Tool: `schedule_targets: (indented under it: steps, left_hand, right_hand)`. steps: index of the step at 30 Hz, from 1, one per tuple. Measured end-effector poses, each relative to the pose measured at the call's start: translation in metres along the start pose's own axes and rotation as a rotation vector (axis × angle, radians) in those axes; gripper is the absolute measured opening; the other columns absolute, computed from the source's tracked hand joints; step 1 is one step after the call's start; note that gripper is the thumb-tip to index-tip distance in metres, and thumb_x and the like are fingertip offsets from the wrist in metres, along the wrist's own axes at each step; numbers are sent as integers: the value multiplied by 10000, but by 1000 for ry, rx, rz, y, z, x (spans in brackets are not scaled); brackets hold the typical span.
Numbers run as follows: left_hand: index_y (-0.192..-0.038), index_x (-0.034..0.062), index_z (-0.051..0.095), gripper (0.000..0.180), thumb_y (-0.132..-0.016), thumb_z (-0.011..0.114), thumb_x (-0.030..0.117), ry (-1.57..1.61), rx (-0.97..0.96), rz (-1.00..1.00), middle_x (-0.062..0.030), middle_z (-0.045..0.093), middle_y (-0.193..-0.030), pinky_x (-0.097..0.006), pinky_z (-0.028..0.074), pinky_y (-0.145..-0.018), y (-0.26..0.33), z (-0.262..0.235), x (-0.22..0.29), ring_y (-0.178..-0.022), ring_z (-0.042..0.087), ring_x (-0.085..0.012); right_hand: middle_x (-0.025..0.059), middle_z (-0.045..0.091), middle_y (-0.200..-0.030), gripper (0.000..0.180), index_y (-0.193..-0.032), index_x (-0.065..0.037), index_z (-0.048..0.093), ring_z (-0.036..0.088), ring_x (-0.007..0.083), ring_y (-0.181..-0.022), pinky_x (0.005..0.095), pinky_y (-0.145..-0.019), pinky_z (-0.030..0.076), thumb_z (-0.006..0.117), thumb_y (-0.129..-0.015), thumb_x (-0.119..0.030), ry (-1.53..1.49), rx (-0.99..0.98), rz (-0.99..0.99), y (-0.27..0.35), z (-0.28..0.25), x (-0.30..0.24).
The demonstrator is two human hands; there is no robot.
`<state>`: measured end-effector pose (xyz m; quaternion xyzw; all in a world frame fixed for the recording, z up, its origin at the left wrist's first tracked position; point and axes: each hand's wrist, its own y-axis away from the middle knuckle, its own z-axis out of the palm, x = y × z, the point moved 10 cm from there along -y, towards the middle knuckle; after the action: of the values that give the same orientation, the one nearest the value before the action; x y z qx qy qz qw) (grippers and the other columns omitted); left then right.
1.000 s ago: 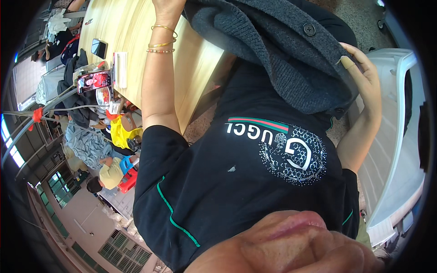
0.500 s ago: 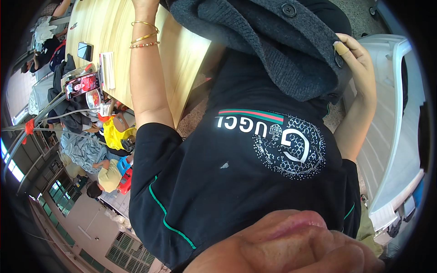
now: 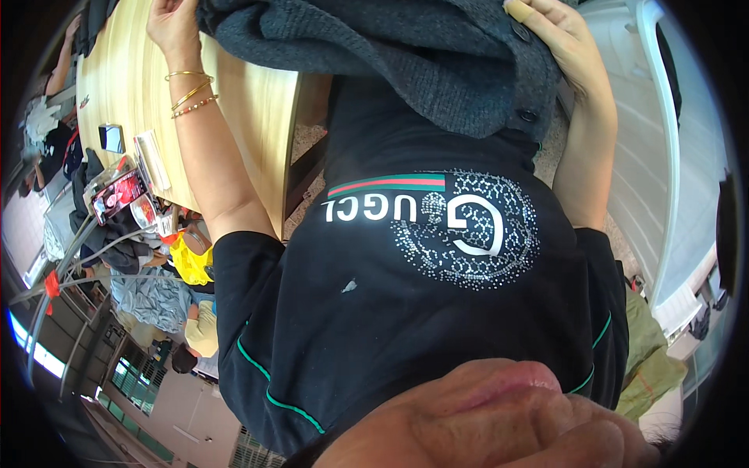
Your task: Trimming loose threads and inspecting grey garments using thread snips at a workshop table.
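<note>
Dark grey knitted garment (image 3: 406, 62), buttoned edge, lies bunched across the wooden counter (image 3: 133, 86) edge and the person's front. Looks soft, floppy, fairly light, not slippery; best taken at hem or button band, since it sags anywhere else. Left hand (image 3: 175, 27) rests at its left end, grip state cannot be told. Right hand (image 3: 558, 39) has fingers closed over the buttoned edge. Against half a second back, the garment sits higher in view, both hands nearer the top. Phone (image 3: 111, 138) and packets (image 3: 117, 195) further left.
</note>
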<state>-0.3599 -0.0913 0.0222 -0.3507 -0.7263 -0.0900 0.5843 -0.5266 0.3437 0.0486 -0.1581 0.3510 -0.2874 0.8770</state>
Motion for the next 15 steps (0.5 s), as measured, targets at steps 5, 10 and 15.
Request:
schedule_targets:
  steps: [5, 10, 15]
  left_hand:
    - [-946, -47, 675, 191, -777, 754, -86, 169, 56, 163, -111, 708, -934, -267, 567, -820, 0, -10, 8, -852, 672, -150]
    - [-928, -55, 668, 190, -765, 745, -113, 175, 80, 147, -118, 705, -924, -277, 577, -809, 4, -5, 12, -835, 674, -155]
    - [-930, -54, 669, 197, -759, 749, -111, 170, 97, 145, -116, 708, -925, -267, 572, -806, 5, -10, 4, -827, 670, -145]
  right_hand:
    - [-35, 642, -828, 149, -951, 7, 688, 550, 44, -733, 194, -667, 436, 623, -958, -127, 901, 476, 570, 19, -35, -2]
    - [-33, 646, -847, 172, -954, 8, 688, 561, 49, -750, 198, -687, 447, 622, -964, -151, 871, 485, 540, 23, -40, -1]
    - [-16, 648, -891, 246, -946, 9, 677, 572, 72, -806, 231, -742, 459, 598, -977, -222, 870, 563, 514, 28, -40, -8]
